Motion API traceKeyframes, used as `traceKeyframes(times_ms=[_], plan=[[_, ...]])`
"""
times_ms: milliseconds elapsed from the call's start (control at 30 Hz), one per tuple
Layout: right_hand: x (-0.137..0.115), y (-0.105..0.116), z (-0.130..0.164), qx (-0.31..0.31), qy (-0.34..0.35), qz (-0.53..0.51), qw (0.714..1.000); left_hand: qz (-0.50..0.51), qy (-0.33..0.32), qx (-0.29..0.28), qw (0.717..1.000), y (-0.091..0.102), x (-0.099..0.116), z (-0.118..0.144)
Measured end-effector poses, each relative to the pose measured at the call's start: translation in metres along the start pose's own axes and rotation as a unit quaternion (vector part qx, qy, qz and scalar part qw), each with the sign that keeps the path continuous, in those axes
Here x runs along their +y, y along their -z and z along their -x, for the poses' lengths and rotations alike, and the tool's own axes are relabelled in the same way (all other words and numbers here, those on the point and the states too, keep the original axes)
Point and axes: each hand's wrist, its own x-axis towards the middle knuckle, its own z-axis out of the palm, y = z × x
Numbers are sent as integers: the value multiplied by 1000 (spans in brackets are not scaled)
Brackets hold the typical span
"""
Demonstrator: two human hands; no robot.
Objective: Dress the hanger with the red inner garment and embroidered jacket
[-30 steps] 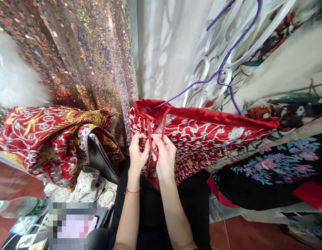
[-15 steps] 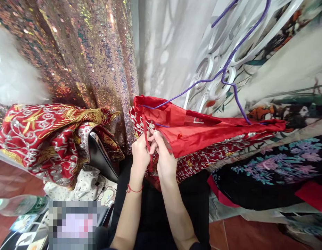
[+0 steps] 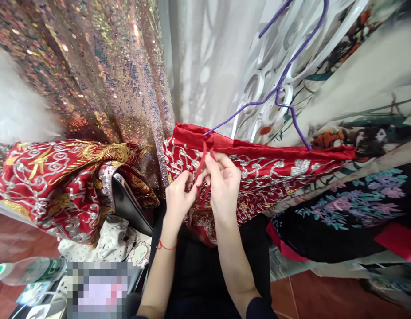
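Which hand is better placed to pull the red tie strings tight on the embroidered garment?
Probably the right hand: its fingers pinch the red strings nearer the garment waistband; the left hand holds them lower.

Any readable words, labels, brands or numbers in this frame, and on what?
None can be read.
Green label on the plastic bottle: too blurred to read.
Cards or packets beside the bottle: print too small and blurred.
Red embroidered garment: ornament only, no lettering.

Left hand (image 3: 179, 198): pinches red cord (image 3: 201, 161).
Right hand (image 3: 224, 183): fingertips on same cord.
Red embroidered garment (image 3: 272, 170): hangs on purple hanger (image 3: 285, 79).
Sequin fabric (image 3: 92, 66): behind, left.
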Motion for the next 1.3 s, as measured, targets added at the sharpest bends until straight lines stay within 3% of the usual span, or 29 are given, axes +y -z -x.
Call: traceKeyframes(times_ms=[67, 133, 200, 267, 333, 400, 500, 533, 600, 667, 733, 867, 967, 1100, 1167, 1300], plan=[[-4, 22, 4, -32, 53, 101, 993, 36, -8, 8, 999, 9, -4, -13], [-11, 52, 4, 17, 154, 234, 960, 68, -11, 77, 995, 18, -7, -31], [-22, 87, -3, 143, 267, 365, 880, 64, -21, 170, 983, 26, -6, -53], [-35, 123, -18, 269, 332, 472, 771, 38, -45, 233, 971, 33, -2, -78], [-50, 153, -38, 351, 330, 555, 678, 11, -63, 252, 966, 36, 6, -102], [-66, 175, -57, 344, 252, 625, 654, -17, -55, 221, 973, 37, 13, -122], [-90, 196, -73, 215, 77, 735, 638, -42, 0, 81, 996, 38, 18, -139], [-96, 202, -74, 162, 47, 752, 638, -41, 16, 40, 998, 39, 18, -140], [-106, 213, -72, 62, 62, 745, 661, -25, 21, 6, 999, 43, 16, -138], [-110, 221, -67, -14, 132, 704, 698, -3, -4, 22, 1000, 46, 13, -132], [-110, 224, -62, -41, 193, 670, 715, 11, -32, 35, 999, 48, 12, -126], [-104, 215, -62, 50, 261, 647, 715, 18, -57, 77, 995, 45, 9, -121], [-103, 205, -68, 106, 317, 568, 752, 21, -66, 122, 990, 43, 5, -121], [-101, 197, -79, 164, 332, 503, 781, 29, -71, 146, 986, 46, 5, -121], [-99, 194, -85, 208, 355, 476, 777, 42, -63, 180, 981, 46, 6, -121], [-95, 185, -94, 247, 394, 498, 732, 66, -35, 239, 968, 45, 7, -125]])
